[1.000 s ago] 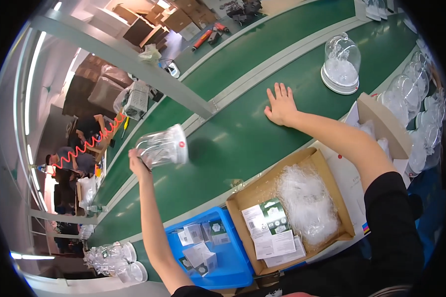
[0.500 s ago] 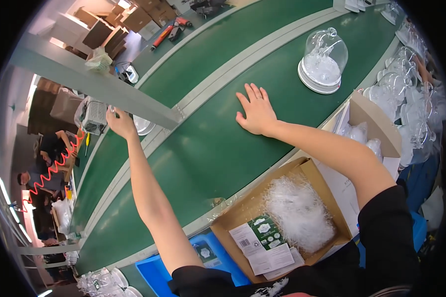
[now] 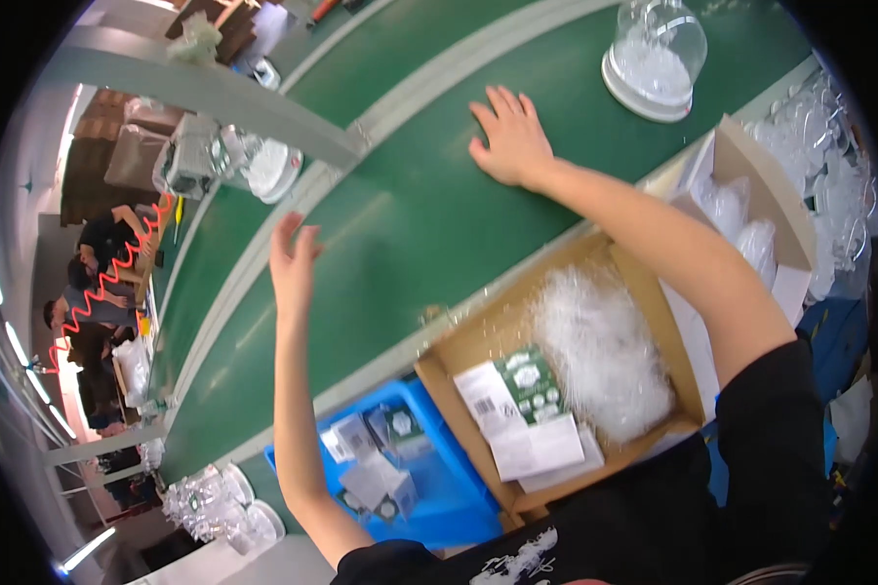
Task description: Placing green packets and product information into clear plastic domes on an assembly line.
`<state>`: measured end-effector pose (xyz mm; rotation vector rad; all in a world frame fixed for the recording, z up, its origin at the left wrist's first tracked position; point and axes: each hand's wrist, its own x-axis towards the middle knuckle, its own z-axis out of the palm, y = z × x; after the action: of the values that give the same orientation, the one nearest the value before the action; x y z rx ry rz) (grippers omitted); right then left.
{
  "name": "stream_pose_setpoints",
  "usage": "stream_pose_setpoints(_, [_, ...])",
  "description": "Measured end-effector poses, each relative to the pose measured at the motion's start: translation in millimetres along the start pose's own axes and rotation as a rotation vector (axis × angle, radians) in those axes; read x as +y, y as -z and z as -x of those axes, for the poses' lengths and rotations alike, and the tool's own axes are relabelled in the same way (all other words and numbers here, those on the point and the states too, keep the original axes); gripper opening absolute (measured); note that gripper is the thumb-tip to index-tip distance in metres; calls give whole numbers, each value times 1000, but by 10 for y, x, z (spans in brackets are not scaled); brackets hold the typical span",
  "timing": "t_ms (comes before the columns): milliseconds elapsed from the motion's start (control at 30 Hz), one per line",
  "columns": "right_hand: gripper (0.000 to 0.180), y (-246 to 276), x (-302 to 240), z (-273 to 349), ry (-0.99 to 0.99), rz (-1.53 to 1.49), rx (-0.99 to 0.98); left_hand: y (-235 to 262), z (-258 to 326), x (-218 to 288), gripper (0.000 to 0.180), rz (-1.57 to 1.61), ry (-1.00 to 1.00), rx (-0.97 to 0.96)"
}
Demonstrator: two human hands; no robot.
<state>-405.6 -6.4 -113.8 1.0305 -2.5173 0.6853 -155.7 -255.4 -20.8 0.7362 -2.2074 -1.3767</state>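
My left hand (image 3: 293,261) is raised over the green conveyor belt (image 3: 410,224) with fingers apart and nothing in it. A clear plastic dome on a white base (image 3: 254,164) lies on the far belt, beyond that hand and apart from it. My right hand (image 3: 509,139) rests flat on the near belt, palm down, fingers spread. Another clear dome on a white base (image 3: 654,54) stands upright on the belt to the right of that hand.
A cardboard box (image 3: 566,390) with white plastic bags and paper leaflets sits below my arms. A blue bin (image 3: 400,468) of small packets is left of it. Another carton (image 3: 751,210) and stacked clear domes (image 3: 839,175) are at right. People stand at far left (image 3: 98,292).
My left hand carried a clear dome out to the far belt, let it go, and has drawn back empty. The right hand stayed flat on the belt.
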Motion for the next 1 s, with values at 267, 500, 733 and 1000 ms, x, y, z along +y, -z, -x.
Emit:
stream_pose_setpoints(267, [54, -77, -267, -171, 17, 145, -58, -408, 2280, 1069, 17, -631, -563, -258])
stream_pose_setpoints(500, [55, -191, -131, -118, 67, 205, -45, 99, 2384, 1142, 17, -760, -142, -50])
stream_pose_setpoints(733, [56, -295, -270, -134, 98, 202, -34, 464, 2536, 959, 31, -777, 197, -313])
stream_pose_setpoints(1000, [50, 11, -405, -181, 57, 226, -238, 200, 2615, 905, 40, -919, -107, -316])
